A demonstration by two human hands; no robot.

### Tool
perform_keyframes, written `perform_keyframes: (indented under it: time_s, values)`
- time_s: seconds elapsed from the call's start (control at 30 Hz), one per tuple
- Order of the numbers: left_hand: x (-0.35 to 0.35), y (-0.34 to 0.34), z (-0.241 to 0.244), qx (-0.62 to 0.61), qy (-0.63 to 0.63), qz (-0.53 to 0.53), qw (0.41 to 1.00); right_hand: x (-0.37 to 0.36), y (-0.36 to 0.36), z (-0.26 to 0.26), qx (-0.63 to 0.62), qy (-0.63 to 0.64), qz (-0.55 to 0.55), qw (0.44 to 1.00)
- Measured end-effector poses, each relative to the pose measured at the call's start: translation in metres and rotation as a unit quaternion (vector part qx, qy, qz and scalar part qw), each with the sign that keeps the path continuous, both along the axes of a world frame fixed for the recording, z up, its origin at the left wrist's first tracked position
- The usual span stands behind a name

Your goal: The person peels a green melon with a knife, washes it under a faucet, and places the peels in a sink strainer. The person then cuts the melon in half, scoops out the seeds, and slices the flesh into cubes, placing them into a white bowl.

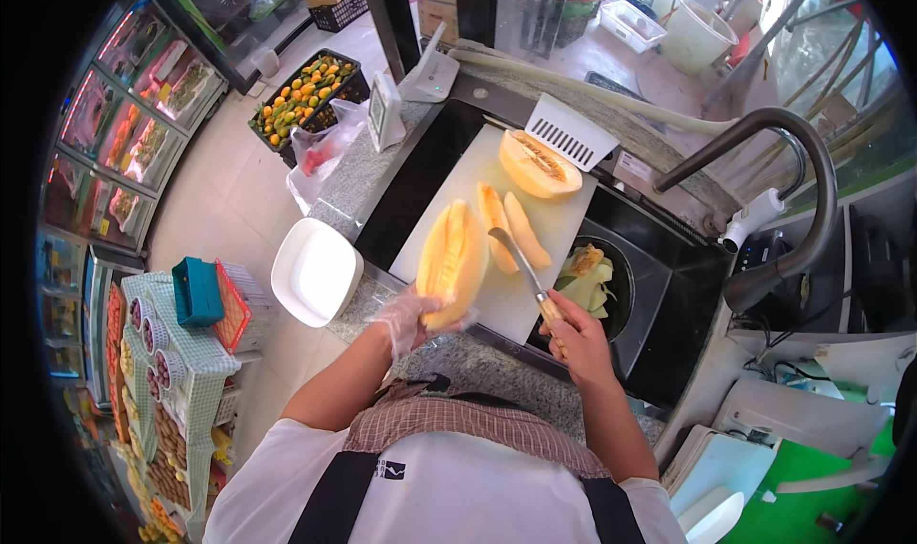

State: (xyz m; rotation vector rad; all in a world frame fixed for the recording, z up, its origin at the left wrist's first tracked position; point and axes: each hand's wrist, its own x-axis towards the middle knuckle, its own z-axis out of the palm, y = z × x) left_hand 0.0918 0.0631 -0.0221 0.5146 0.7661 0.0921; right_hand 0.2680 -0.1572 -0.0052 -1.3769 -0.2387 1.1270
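My left hand (pixel 423 319), in a clear plastic glove, holds a peeled melon half (pixel 453 257) with its hollowed face up. In my bare right hand (pixel 579 338) is a knife (pixel 526 264) with a wooden handle, its blade tip over the cut pieces. Two long melon wedges (pixel 528 230) lie on the white cutting board (pixel 501 297), set across a dark sink. Near the board's far end, another melon half (pixel 541 166) shows its seeds. Peelings (pixel 587 286) fill part of a round dark bowl or basin in the sink, right of the board.
An empty white square tub (pixel 317 272) stands on the granite counter at left. A slotted white holder (pixel 571 132) is at the board's far edge. The curved faucet (pixel 809 157) arches over the right side. White devices (pixel 387 110) stand at the counter's far left corner.
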Motion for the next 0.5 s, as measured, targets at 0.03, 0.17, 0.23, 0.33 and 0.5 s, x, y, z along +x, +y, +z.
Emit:
perform_keyframes:
  time_s: [0.03, 0.17, 0.23, 0.33, 0.5]
  values:
    - [-0.011, -0.004, 0.003, -0.004, -0.02, -0.012, 1.0, -0.002, 0.006, 0.002, 0.022, 0.032, 0.021, 0.999]
    - [-0.045, -0.015, 0.0, -0.076, -0.121, 0.047, 0.989, -0.02, 0.026, 0.012, 0.081, 0.043, 0.115, 0.989]
    - [-0.058, -0.015, -0.01, -0.075, -0.149, 0.041, 0.985, -0.027, 0.034, 0.019, 0.08, 0.01, 0.168, 0.982]
    - [-0.076, -0.009, -0.016, -0.084, -0.146, 0.034, 0.985, -0.041, 0.046, 0.024, 0.064, -0.028, 0.202, 0.977]
    - [-0.099, 0.008, -0.002, -0.063, -0.105, 0.043, 0.992, -0.066, 0.064, 0.038, 0.037, -0.051, 0.21, 0.976]
